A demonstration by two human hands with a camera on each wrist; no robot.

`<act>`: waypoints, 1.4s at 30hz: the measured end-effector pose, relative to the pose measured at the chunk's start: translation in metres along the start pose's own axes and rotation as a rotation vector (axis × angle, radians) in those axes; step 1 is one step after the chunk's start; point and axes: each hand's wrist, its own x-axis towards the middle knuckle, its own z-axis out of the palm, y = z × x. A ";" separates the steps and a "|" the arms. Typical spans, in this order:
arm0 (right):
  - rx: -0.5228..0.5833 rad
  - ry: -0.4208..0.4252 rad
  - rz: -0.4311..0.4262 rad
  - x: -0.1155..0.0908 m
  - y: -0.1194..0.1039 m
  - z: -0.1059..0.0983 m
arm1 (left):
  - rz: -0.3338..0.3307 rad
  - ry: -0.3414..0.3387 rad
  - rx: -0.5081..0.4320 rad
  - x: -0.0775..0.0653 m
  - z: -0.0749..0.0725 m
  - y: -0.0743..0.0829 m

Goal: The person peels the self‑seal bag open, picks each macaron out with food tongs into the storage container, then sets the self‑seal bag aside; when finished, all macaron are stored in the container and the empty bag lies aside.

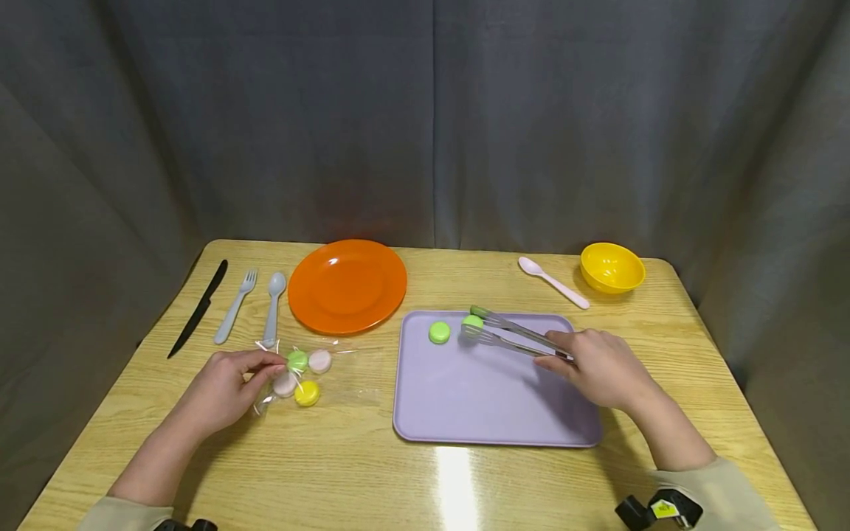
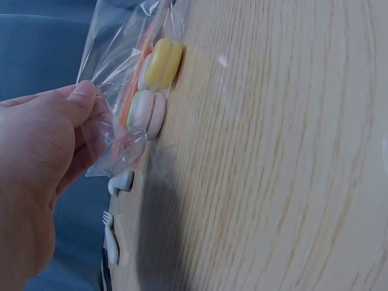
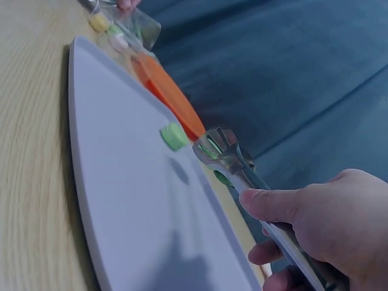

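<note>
My left hand (image 1: 229,387) pinches the edge of a clear plastic bag (image 2: 109,60), thumb against fingers. Inside the bag lie toy macarons: a green one (image 1: 297,361), a yellow one (image 1: 307,394) and two pale pink ones, the nearer a pink macaron (image 2: 148,114) in the left wrist view. My right hand (image 1: 600,365) grips metal tongs (image 1: 524,332) that reach over the purple tray (image 1: 491,405) from its right. Between the tong tips sits a green macaron (image 1: 472,323), partly hidden by the slotted end. To its left, another green macaron (image 1: 440,332) rests on the tray.
An orange plate (image 1: 348,286) lies behind the bag. Left of it are a grey spoon (image 1: 272,310), a grey fork (image 1: 235,310) and a black knife (image 1: 199,310). At the back right stand a pink spoon (image 1: 554,282) and a yellow bowl (image 1: 612,269). Grey curtains (image 1: 319,133) enclose the table.
</note>
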 end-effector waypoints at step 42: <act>0.027 0.006 -0.111 0.019 -0.046 0.007 | 0.003 0.000 -0.004 0.000 -0.002 0.000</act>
